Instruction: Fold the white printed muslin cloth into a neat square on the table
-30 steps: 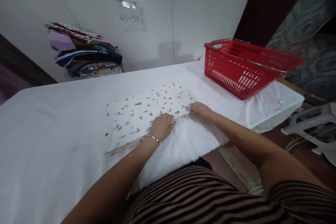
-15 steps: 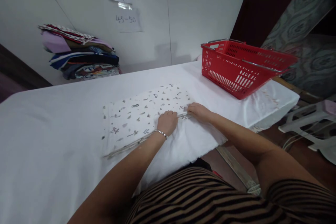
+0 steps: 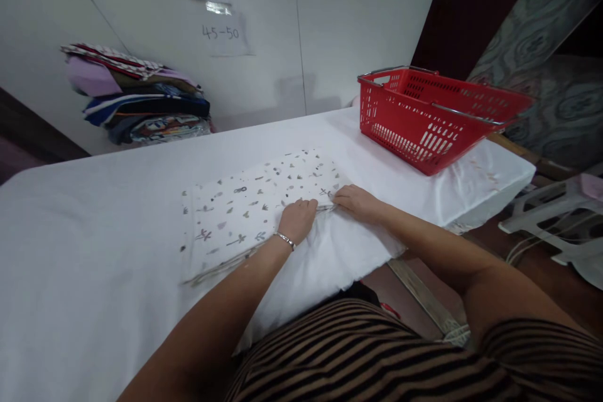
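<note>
The white patterned cloth (image 3: 254, 207) in the middle of the frame looks soft, light and floppy, so its layered lower edge seems best to hold, where the left hand (image 3: 298, 221) and right hand (image 3: 358, 202) rest, though I can't tell if either pinches it.

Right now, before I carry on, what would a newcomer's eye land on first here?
Probably the bright red basket, standing toward the right end of the white-covered table. Next comes the pale printed cloth lying mid-table, with the left hand and right hand at its near edge. A colourful stack of folded fabrics shows beyond the table's far edge, at the left of the view.
</note>
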The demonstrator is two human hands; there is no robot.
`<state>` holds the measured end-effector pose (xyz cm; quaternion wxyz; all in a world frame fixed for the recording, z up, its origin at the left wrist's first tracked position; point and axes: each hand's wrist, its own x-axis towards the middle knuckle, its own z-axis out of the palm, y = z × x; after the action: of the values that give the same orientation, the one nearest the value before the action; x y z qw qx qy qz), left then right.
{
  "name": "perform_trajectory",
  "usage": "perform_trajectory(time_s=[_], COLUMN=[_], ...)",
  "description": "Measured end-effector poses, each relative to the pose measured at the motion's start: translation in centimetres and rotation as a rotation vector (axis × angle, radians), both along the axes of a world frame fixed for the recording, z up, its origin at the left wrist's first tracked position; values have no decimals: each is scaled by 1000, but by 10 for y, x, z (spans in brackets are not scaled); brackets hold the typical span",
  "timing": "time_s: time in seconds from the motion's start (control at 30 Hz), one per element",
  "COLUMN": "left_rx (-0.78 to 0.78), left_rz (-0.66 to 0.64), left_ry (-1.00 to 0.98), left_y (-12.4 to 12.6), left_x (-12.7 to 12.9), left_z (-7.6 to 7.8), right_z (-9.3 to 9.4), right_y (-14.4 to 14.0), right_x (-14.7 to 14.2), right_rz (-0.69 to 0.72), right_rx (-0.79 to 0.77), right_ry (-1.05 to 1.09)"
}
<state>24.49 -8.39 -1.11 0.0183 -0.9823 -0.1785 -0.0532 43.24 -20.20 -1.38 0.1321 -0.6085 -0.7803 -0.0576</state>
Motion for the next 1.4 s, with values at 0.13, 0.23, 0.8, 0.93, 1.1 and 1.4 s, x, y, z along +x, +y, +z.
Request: perform_trajectory(time_s=[0.13,0.23,0.8,0.93,1.1,1.4], left_rx=[-11,-33,-152,-137,-129,-108], left_rz=[21,0,47,63,66,65], left_ry=[0,-5,-31,-9,-10,-28], left_y=[-5,-8,6,4,4,4], left_x=[-2,-4,-1,0,2,1], left_z=[3,7,9,10,9,8], right_z=[0,3,6,1,-8,-9], right_y=[3,5,6,-1,-6,8], right_x=[2,4,9,1,-19,-34], right_rz=[-16,-10,43,9,20,15], right_rx=[-2,-25,-60,63,155,129], right_ry=[78,115,122,66,-74,-173])
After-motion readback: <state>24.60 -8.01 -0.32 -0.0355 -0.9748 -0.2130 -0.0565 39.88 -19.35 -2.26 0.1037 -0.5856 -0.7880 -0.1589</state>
